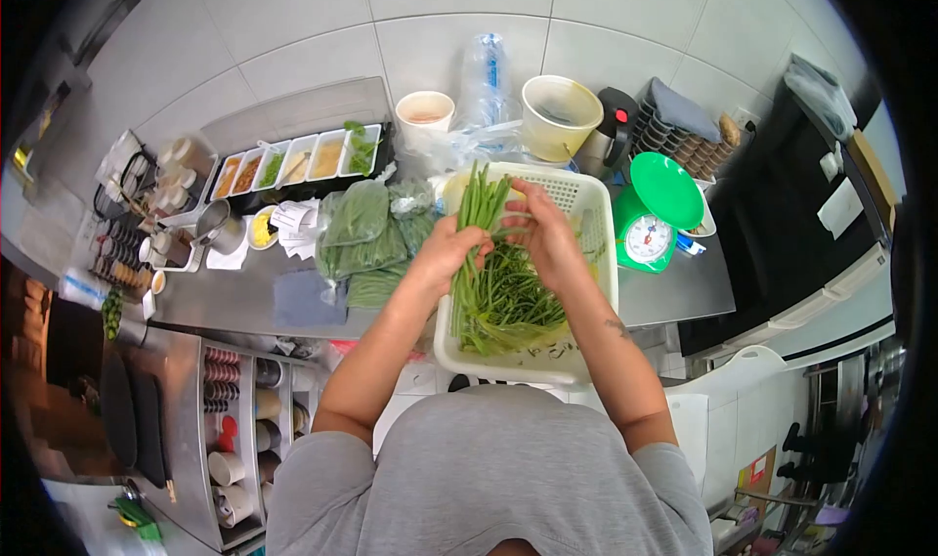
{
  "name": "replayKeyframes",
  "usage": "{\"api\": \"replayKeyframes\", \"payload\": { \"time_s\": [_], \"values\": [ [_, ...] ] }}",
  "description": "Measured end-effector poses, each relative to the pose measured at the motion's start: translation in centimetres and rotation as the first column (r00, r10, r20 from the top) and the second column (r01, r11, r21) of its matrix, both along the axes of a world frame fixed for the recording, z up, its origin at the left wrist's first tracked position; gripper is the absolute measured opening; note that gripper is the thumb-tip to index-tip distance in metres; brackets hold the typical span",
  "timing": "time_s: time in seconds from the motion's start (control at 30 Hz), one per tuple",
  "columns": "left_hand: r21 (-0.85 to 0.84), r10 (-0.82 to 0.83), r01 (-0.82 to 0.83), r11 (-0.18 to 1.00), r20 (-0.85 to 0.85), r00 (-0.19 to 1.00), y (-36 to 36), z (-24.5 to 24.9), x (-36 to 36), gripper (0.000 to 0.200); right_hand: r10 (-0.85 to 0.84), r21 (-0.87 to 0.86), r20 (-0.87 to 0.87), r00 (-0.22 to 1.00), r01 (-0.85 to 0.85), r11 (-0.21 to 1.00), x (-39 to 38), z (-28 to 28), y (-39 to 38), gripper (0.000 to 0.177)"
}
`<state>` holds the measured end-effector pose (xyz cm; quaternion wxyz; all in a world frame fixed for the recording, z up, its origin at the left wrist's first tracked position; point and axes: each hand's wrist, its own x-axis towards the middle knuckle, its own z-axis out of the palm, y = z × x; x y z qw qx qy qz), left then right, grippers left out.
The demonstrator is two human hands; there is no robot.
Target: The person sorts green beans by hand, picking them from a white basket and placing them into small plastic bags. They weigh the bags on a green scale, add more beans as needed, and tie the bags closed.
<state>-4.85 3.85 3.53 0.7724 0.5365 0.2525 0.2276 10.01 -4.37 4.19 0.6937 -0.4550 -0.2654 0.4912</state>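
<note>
In my left hand (455, 251) is an upright bunch of long green stalks (481, 202), with the fingers closed around its middle. My right hand (539, 226) is just to the right of the bunch, its fingers apart and curved towards the stalks. Any light contact with single stalks is too small to tell. Below both hands is a white plastic basket (604, 226) with slotted walls. A loose heap of thin green stalks (513, 297) lies in it, partly on crumpled clear plastic.
Left of the basket lie plastic bags of greens (354, 214) and a blue cloth (310, 297). Farther left is a topping tray (318, 157). Behind stand a white tub (562, 116) and a kettle (608, 131). A green dial scale (647, 238) stands right.
</note>
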Motion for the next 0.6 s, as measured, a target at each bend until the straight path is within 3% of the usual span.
{"api": "replayKeyframes", "payload": {
  "time_s": [0.03, 0.1, 0.2, 0.3, 0.37, 0.43, 0.5, 0.53, 0.6],
  "values": [
    [-0.015, -0.007, 0.007, 1.0, 0.006, 1.0, 0.4, -0.6, -0.4, 0.015, -0.071, -0.04, 0.229, 0.971, 0.082, 0.996, 0.4, -0.7, 1.2, 0.044],
    [0.002, 0.05, -0.05, 0.999, -0.01, 0.999, 0.4, -1.3, -1.0, 0.013, -0.169, -0.057, 0.643, 0.747, 0.266, 0.962, 0.7, -1.1, 3.3, 0.043],
    [0.095, 0.123, -0.114, 0.989, -0.089, 0.988, 0.5, -1.3, -1.7, 0.012, -0.05, -0.101, 0.897, 0.44, 0.313, 0.945, 0.3, 0.0, 4.3, 0.043],
    [0.337, 0.206, -0.123, 0.933, -0.221, 0.953, 1.2, -1.3, -2.3, 0.018, -0.055, -0.031, 0.96, 0.273, 0.301, 0.953, 1.6, -2.6, 5.0, 0.036],
    [0.583, 0.309, -0.071, 0.809, -0.319, 0.896, 1.2, -1.5, -2.0, 0.022, -0.07, -0.088, 0.871, 0.487, 0.295, 0.951, 2.2, -3.2, 4.6, 0.027],
    [0.817, 0.467, 0.055, 0.574, -0.382, 0.798, 0.3, -1.2, -1.0, 0.026, -0.096, -0.141, 0.665, 0.74, 0.251, 0.958, 2.2, -3.2, 4.3, 0.021],
    [0.749, 0.389, 0.317, 0.581, -0.598, 0.701, -0.4, 0.0, 0.0, 0.03, -0.12, -0.167, 0.299, 0.947, 0.176, 0.97, 2.0, -3.2, 4.2, 0.016],
    [0.691, 0.35, 0.439, 0.574, -0.692, 0.632, -0.6, 0.5, 0.3, 0.032, -0.139, -0.197, 0.164, 0.977, 0.171, 0.965, 2.3, -3.4, 4.1, 0.015],
    [0.668, 0.288, 0.542, 0.509, -0.726, 0.624, 0.0, -0.5, 0.5, 0.037, -0.185, -0.246, -0.113, 0.976, 0.153, 0.957, 3.0, -3.3, 3.8, 0.014]
  ]
}}
